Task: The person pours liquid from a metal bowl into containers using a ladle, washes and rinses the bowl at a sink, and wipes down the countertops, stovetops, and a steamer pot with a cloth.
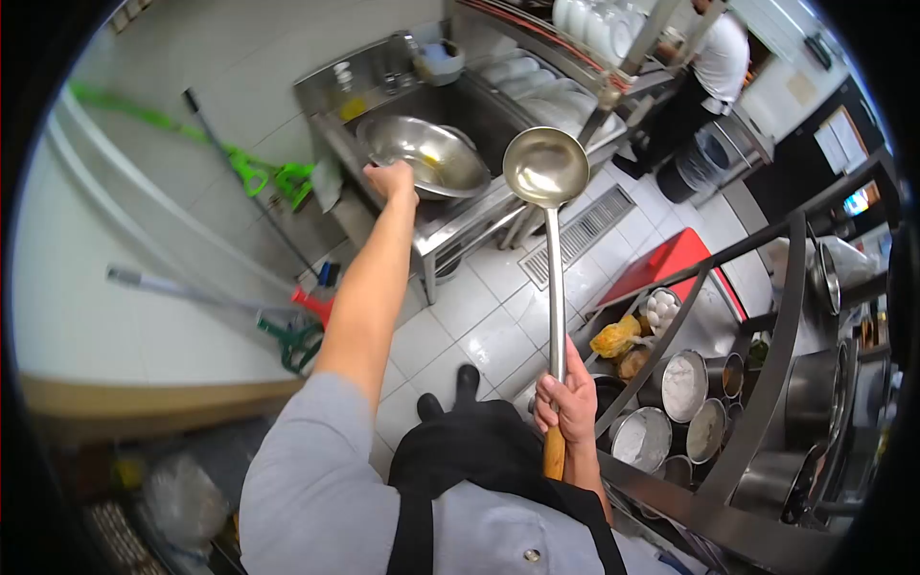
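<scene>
The left hand point(391, 180) has its fingers closed on the near rim of a stainless-steel mixing bowl point(422, 153), which tilts over the left part of the sink point(494, 125) so that its shiny inside faces the wearer. Small yellow spots show inside it.

The right hand point(567, 395) grips a long-handled metal ladle point(547, 168), its fingers wrapped around the lower handle just above the wooden end point(554, 453). The ladle stands nearly upright in view, its round cup at the far end, to the right of the mixing bowl and apart from it.

A bottle point(351, 96) with yellow contents stands at the far left of the sink, and white dishes point(541, 81) lie along its far right side. On the floor to the right is a drain grate point(582, 233). Nearer on the right, behind metal bars, are round containers of white powder point(683, 383), a container of eggs point(661, 310) and a red board point(656, 264). At the far right, another person point(721, 62) in a white top stands near a black bin point(700, 165).
</scene>
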Motion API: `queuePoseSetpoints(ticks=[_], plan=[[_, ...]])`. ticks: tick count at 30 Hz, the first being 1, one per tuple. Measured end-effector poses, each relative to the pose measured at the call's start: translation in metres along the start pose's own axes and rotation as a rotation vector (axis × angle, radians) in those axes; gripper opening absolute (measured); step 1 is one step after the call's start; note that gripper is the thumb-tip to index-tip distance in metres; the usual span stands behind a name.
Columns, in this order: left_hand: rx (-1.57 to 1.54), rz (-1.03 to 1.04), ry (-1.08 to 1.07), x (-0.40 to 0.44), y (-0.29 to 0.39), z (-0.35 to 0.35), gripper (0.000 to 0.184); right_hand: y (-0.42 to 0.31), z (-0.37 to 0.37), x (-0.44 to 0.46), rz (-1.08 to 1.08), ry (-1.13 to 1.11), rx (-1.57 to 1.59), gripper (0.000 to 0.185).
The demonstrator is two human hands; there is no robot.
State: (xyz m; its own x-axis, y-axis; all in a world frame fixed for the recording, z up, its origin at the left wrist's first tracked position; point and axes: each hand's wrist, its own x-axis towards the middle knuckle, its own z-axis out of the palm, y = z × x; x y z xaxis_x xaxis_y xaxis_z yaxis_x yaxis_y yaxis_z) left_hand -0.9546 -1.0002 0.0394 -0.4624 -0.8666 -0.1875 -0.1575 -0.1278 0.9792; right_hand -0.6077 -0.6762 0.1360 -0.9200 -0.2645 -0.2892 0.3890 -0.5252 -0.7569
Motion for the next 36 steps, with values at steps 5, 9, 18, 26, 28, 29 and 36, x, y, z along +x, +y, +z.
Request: queuePoseSetpoints(ticks=[5,9,18,26,28,29,36], plan=[[-0.120,-0.452,0.037,0.052,-0.044,0.090,0.064,-0.022,-0.019,0.051,-0.042,0.117,-0.069,0.076],[-0.111,-0.543,0.075,0.086,-0.106,0.132,0.075,-0.028,-0.031,0.114,-0.020,0.159,-0.113,0.077],[0.694,0.099,-0.139,0.205,-0.111,0.172,0.071,-0.064,-0.009,0.249,0.222,0.115,-0.159,0.075],[0.626,0.183,-0.197,0.351,-0.029,0.282,0.048,-0.083,0.042,0.377,0.409,0.091,-0.313,0.073],[-0.192,-0.156,-0.301,0.354,-0.069,0.288,0.051,-0.085,0.045,0.401,0.463,0.071,-0.309,0.071],[-1.016,-0.460,-0.360,0.354,-0.085,0.285,0.056,-0.087,0.050,0.413,0.480,0.079,-0.308,0.071],[-0.368,-0.459,-0.461,0.311,-0.076,0.220,0.037,-0.083,0.063,0.529,0.703,0.099,-0.204,0.041]])
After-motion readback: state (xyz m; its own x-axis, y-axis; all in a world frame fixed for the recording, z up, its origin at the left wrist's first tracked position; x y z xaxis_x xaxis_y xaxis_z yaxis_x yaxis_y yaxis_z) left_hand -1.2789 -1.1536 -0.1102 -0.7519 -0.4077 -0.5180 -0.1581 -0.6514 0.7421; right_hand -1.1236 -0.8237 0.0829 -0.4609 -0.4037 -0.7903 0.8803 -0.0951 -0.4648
